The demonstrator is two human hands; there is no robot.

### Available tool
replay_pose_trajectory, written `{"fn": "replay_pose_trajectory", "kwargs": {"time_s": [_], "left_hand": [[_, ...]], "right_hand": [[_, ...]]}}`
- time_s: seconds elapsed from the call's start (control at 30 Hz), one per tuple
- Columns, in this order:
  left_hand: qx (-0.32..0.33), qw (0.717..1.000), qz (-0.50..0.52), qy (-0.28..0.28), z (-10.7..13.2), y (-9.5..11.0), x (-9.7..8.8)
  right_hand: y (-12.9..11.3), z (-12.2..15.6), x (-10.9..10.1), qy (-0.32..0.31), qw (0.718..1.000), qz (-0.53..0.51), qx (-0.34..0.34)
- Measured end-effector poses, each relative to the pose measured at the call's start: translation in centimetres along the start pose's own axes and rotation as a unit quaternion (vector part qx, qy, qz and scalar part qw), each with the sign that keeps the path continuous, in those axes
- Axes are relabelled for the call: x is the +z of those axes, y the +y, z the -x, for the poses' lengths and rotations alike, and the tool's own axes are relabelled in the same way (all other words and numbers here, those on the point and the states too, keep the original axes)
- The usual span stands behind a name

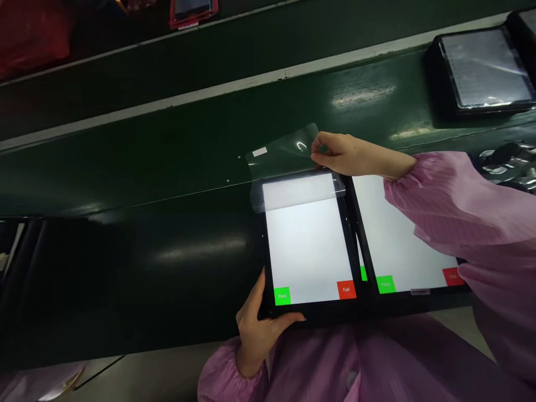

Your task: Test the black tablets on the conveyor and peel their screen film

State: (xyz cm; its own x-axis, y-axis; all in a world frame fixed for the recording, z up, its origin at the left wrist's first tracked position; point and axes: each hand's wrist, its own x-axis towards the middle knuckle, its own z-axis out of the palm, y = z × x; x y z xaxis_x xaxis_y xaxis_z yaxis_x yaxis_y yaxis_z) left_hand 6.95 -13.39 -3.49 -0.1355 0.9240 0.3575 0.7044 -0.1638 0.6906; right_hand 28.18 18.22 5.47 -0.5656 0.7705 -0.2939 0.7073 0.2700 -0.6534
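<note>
A tablet (pixel 310 240) with a lit white screen, a green "Pass" box and a red "Fail" box lies at the middle of the bench. My left hand (pixel 258 326) grips its lower left corner, thumb along the bottom edge. Between the fingertips of my right hand (pixel 337 151) is the upper right corner of a clear protective film (pixel 285 151). The film bends over the tablet's top edge, its lower part lying across the top of the screen. A small white label (pixel 260 151) sits on the film.
A second lit tablet (pixel 402 240) lies close on the right, partly under my sleeve. Part of another lit screen shows between the two. A black framed device (pixel 488 70) stands at the upper right, with round shiny parts (pixel 511 162) below it. A red-edged device (pixel 194 11) sits beyond the rail.
</note>
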Motion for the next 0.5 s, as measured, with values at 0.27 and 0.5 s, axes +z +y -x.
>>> {"fn": "replay_pose_trajectory", "kwargs": {"time_s": [0.27,0.5], "left_hand": [[-0.001,1.000,0.004,-0.003,1.3,-0.3,0.2],[0.004,1.000,-0.010,0.017,1.2,-0.1,0.9]], "right_hand": [[-0.1,0.6,1.0,0.049,0.998,-0.038,-0.005],[-1.0,3.3,0.9,0.158,0.984,-0.052,-0.056]]}}
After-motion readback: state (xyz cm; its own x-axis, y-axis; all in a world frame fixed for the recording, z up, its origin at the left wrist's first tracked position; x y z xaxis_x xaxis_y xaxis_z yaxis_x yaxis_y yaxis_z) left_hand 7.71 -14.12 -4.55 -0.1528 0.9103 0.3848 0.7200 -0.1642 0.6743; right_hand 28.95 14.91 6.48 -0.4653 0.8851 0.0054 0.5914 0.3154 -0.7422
